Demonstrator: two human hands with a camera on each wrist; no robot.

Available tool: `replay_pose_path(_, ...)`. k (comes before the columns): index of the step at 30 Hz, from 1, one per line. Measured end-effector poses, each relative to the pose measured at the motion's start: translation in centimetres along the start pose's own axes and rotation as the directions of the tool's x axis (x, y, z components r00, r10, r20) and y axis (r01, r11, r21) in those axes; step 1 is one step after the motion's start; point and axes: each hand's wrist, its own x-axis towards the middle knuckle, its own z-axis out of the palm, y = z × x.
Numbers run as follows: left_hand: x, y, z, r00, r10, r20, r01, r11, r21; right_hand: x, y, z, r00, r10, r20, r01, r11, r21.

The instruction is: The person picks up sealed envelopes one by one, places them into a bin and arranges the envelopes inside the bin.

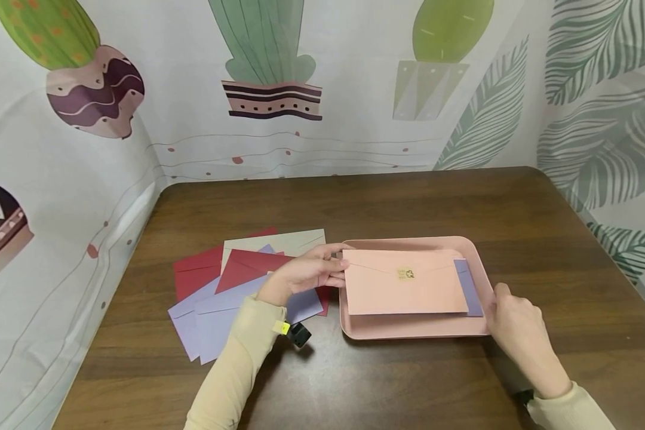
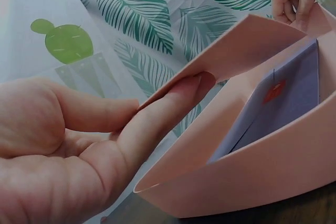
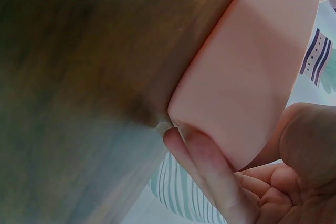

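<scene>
My left hand (image 1: 313,270) pinches the left edge of a pink envelope (image 1: 403,298) bearing a small gold clover seal. The envelope is held over a pink tray (image 1: 414,328), tilted in the left wrist view. Beneath it, inside the tray, lies a purple envelope (image 1: 470,289), its red seal (image 2: 274,92) visible in the left wrist view. At the tray's right end my right hand (image 1: 521,322) grips the wall. In the right wrist view its fingertips (image 3: 197,153) press the tray's outer side low near the table, and the thumb reaches up toward the rim.
Left of the tray, several envelopes overlap on the brown wooden table (image 1: 387,388): red (image 1: 196,276), cream (image 1: 295,241) and purple (image 1: 220,319). My left forearm crosses over part of them. A printed cloth (image 1: 355,137) hangs behind the table and along its sides.
</scene>
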Motion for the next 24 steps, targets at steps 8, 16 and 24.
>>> replay_pose_path(8,0.3,-0.1,0.7,1.0,-0.013,0.003,0.013,1.0,0.011,0.0,-0.1,0.0,1.0,0.003,0.003,-0.003,1.0,-0.004)
replay_pose_path(16,-0.4,0.6,0.6,0.999,-0.033,-0.017,0.034,0.997,0.074,-0.1,-0.1,-0.1,1.0,0.005,-0.003,-0.005,1.0,-0.007)
replay_pose_path(24,-2.5,1.4,-1.1,0.998,0.042,-0.04,-0.038,0.996,0.076,0.0,-0.2,-0.2,0.998,0.034,0.056,-0.033,0.999,-0.022)
